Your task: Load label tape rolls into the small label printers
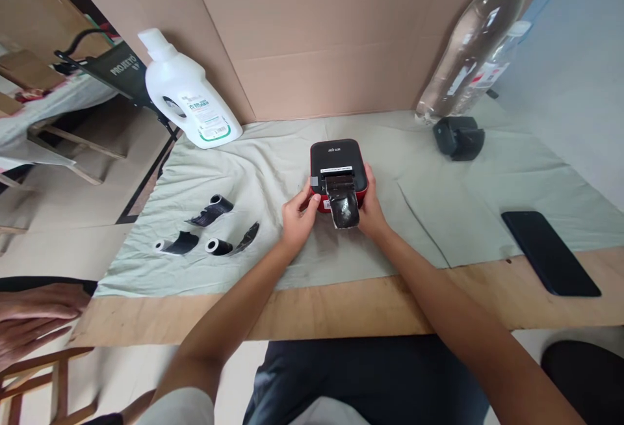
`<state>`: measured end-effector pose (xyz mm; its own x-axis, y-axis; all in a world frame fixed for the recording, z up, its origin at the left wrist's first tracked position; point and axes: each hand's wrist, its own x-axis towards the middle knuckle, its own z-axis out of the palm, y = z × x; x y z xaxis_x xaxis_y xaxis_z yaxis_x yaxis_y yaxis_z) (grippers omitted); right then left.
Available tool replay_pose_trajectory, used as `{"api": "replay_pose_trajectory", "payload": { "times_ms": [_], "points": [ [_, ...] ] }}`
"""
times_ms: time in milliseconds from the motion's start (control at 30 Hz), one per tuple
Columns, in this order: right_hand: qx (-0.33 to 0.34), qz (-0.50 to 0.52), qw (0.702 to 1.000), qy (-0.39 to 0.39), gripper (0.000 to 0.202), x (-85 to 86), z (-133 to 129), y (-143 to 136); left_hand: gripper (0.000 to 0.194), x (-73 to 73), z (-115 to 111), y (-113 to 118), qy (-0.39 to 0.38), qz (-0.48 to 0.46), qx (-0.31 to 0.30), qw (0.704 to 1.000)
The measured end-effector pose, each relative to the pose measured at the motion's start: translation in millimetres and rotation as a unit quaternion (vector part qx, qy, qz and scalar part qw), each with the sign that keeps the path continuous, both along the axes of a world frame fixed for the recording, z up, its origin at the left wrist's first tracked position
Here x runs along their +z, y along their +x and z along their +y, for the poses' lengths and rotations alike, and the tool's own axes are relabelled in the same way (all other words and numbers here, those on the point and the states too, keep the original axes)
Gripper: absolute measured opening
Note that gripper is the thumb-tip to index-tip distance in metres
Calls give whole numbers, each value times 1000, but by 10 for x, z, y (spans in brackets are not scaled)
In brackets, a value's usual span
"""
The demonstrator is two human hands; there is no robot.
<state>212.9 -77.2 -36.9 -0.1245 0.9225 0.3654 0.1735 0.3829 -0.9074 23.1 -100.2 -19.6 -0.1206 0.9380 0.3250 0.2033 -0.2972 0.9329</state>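
A black label printer (335, 155) with red sides sits in the middle of the cloth. A strip of dark, shiny film (345, 207) hangs out of its front slot. My left hand (298, 218) grips the printer's left front corner, thumb in front. On the opposite side my right hand (373, 207) is wrapped round the right edge, its fingertips partly hidden behind the printer. To the left lie three small rolls of black film: one roll (214, 207) farther back, another roll (178, 244) at far left, and a third (220, 246) with a loose torn piece.
A white jug (192, 100) leans at the back left against a cardboard panel (331, 35). Two clear bottles, one large (475, 41), stand back right near a black object (458, 139). A phone (550, 253) lies front right. Another person's hand (39, 318) appears at far left.
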Motion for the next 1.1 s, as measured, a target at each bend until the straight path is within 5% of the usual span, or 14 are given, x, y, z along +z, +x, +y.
{"api": "replay_pose_trajectory", "payload": {
  "times_ms": [400, 767, 1100],
  "points": [
    [-55, -19, 998, 1, 107, -11, -69, 52, 70, -50, 2, -33, -28, -48, -2, 998],
    [-63, -55, 996, -11, 106, 66, -26, 114, 46, 6, 107, -186, 3, 31, -73, 997],
    [-57, -63, 996, -42, 102, 91, -36, 161, 44, -78, 187, -145, 16, 39, -51, 998]
  ]
}}
